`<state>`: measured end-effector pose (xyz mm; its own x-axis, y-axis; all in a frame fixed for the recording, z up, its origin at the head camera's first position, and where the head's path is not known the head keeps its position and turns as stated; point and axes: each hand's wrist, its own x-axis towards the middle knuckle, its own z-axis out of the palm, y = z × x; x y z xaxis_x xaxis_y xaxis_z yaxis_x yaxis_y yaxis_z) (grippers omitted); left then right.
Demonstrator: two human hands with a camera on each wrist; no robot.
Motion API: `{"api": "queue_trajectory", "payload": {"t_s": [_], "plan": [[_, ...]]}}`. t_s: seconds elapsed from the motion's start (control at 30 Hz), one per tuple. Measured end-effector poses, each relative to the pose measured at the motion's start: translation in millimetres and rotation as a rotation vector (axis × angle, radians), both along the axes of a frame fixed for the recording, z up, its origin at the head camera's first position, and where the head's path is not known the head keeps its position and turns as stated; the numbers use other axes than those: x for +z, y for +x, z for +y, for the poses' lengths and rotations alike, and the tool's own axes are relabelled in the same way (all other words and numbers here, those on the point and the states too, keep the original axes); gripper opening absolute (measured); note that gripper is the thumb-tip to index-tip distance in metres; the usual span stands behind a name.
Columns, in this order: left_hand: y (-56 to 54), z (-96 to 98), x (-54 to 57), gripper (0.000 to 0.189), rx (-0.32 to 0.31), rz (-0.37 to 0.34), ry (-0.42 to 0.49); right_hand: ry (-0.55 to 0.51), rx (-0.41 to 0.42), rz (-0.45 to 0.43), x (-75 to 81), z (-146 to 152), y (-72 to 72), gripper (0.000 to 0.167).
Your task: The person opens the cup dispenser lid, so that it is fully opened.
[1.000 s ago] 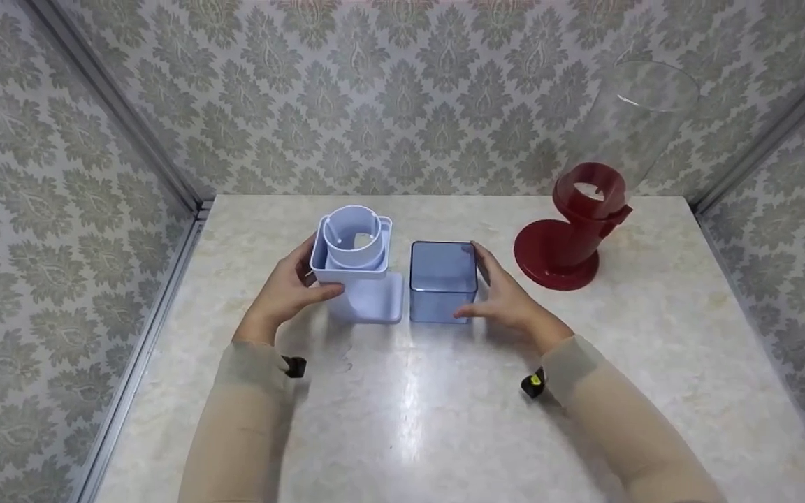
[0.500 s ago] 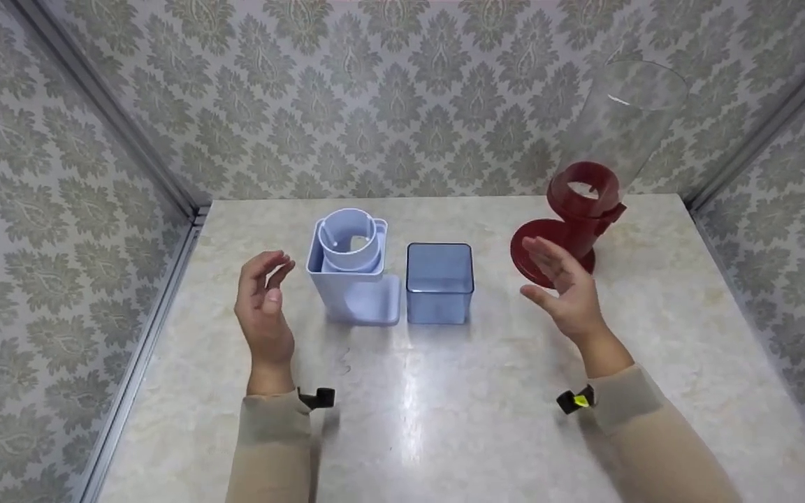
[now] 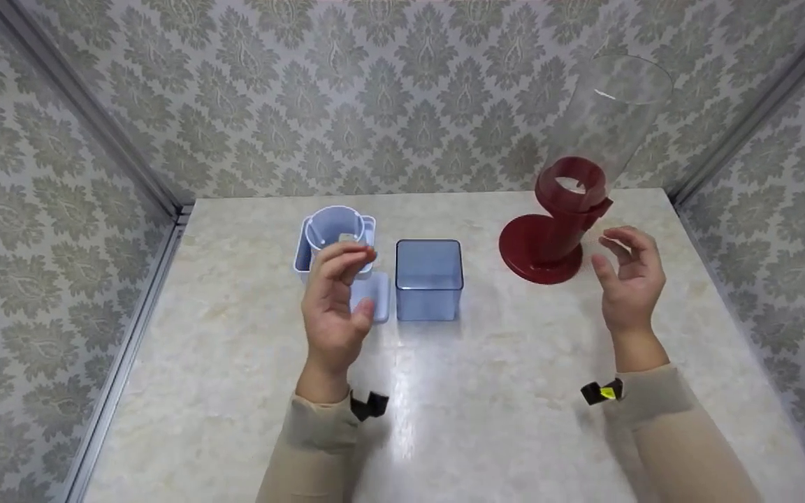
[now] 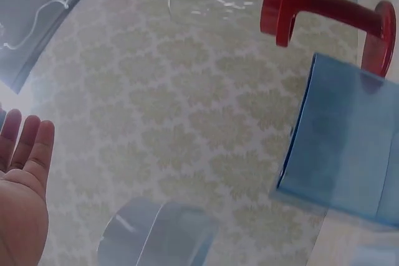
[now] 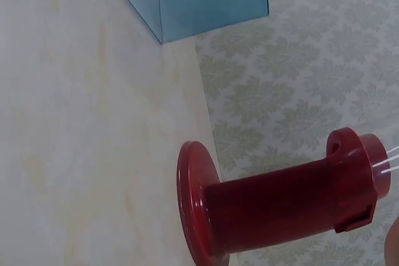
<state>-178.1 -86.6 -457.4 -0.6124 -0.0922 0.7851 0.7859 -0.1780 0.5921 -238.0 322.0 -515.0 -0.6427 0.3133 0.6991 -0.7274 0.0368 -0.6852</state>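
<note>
My left hand [image 3: 336, 311] hovers with relaxed, slightly bent fingers in front of the pale blue dispenser base [image 3: 300, 258] and hides much of it. This base carries a round collar [image 3: 338, 218] on top and a flat foot [image 3: 374, 297]. To its right stands a transparent blue square container [image 3: 429, 279]. My right hand [image 3: 629, 283], loosely curved and holding nothing, is to the right of the red stand [image 3: 542, 251]. A clear cylinder [image 3: 608, 119] rises tilted from the red stand's ring. In the left wrist view, the left fingers [image 4: 38, 154] extend upward, apart from the container.
The marbled table [image 3: 486, 412] has patterned walls [image 3: 381, 98] behind it and at both sides. Metal strips [image 3: 126, 363] run along the left edge. Small black devices [image 3: 369, 405] are strapped to both wrists.
Both hands have let go of the pale blue base and the blue container. The left hand went outward, then back right before the base; the right hand moved right, past the red stand.
</note>
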Motion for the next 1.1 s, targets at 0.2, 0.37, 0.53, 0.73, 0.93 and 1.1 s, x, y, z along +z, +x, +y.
{"api": "queue_trajectory", "payload": {"t_s": [0.2,0.37,0.53,0.73,0.93,1.1], "plan": [[-11.5,48.6,3.1,0.05,-0.072,-0.072,-0.098,-0.016,-0.033,-0.059,-1.3,17.0,-11.0,0.048],[-26.6,89.7,2.5,0.053,-0.119,-0.193,-0.167,-0.05,-0.043,-0.166,-2.9,27.9,-20.5,0.05],[-45.5,138.1,-7.1,0.049,-0.108,-0.311,-0.134,-0.11,-0.05,-0.302,-3.8,37.9,-30.2,0.055],[-67.7,183.9,-23.2,0.051,-0.055,-0.397,-0.127,-0.094,-0.056,-0.429,-5.1,43.7,-42.7,0.057],[-101.1,209.5,-22.8,0.063,-0.025,-0.473,-0.29,-0.028,-0.038,-0.47,0.3,47.6,-59.6,0.062],[-125.8,232.1,-22.2,0.07,-0.006,-0.57,-0.43,0.016,-0.026,-0.518,3.7,54.8,-66.5,0.061]]}}
